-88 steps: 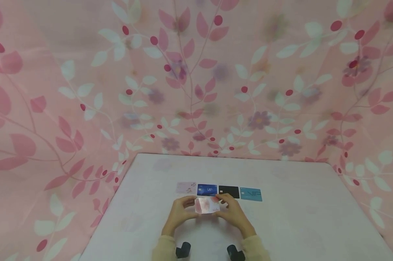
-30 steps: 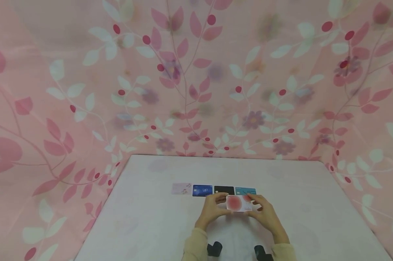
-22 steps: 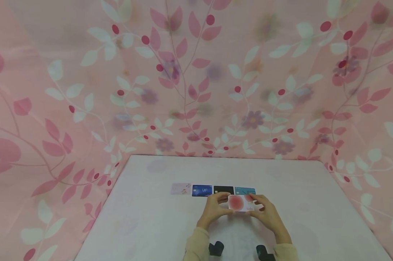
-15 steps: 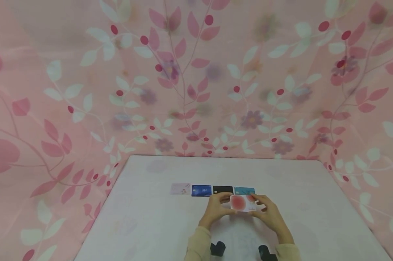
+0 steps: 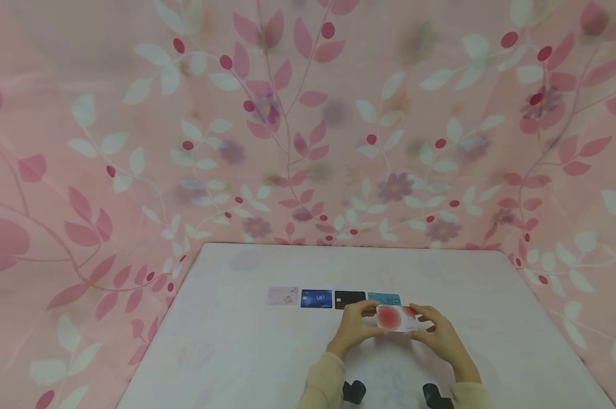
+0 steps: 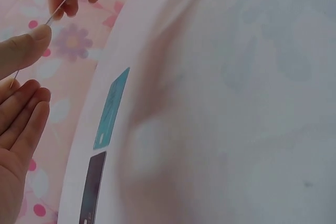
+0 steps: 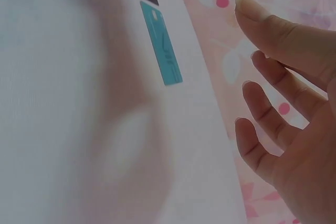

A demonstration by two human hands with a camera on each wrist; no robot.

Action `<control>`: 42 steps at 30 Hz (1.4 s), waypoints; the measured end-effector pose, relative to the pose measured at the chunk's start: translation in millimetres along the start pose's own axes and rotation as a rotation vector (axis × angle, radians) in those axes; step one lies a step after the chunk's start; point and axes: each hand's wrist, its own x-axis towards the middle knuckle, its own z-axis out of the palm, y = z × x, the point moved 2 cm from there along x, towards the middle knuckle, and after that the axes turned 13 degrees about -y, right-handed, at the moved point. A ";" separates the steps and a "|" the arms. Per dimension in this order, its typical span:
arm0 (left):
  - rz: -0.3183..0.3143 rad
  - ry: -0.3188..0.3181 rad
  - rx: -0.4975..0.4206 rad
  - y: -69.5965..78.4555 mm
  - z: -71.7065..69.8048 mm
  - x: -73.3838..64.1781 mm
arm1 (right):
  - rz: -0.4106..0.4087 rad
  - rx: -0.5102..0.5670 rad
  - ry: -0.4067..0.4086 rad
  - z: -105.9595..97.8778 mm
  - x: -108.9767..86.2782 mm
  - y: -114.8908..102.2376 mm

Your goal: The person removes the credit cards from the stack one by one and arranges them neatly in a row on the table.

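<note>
A white card with a red round patch is held up above the table between both hands. My left hand pinches its left end, thumb below and a finger above. On the opposite end my right hand pinches it the same way. Seen edge-on, the card is a thin line in the left wrist view. Behind the hands lie a pale card, a blue VIP card, a black card and a teal card in a row. The hands partly cover the black and teal ones.
The white table stands against a pink cloth backdrop with leaves and flowers. Dark wrist-worn devices sit by the left wrist and the right wrist. In the wrist views the hands cast soft shadows on the tabletop.
Both hands have moved to the right with the card, from in front of the blue and black cards to in front of the teal one. The row of cards lies as before.
</note>
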 end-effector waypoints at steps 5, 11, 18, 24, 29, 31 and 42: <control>0.039 -0.017 0.037 0.1 8.4 8.5 | 0.016 -0.023 0.001 -8.4 -3.8 4.8; 0.068 -0.028 0.057 2.9 15.1 16.8 | -0.029 -0.040 0.031 -16.2 -6.9 10.0; 0.086 -0.038 0.052 5.1 24.6 29.1 | -0.039 -0.074 0.044 -26.8 -9.5 22.9; 0.047 -0.047 0.026 4.9 31.8 37.5 | -0.064 -0.092 0.058 -32.5 -9.0 34.2; -0.019 -0.061 0.057 2.5 34.9 45.6 | -0.092 -0.094 0.050 -36.9 -6.6 36.4; -0.037 -0.078 0.091 2.9 35.5 50.3 | -0.093 -0.091 0.043 -39.1 -5.6 38.8; -0.098 -0.213 0.219 0.9 34.1 77.8 | -0.142 -0.123 0.025 -47.5 5.6 60.1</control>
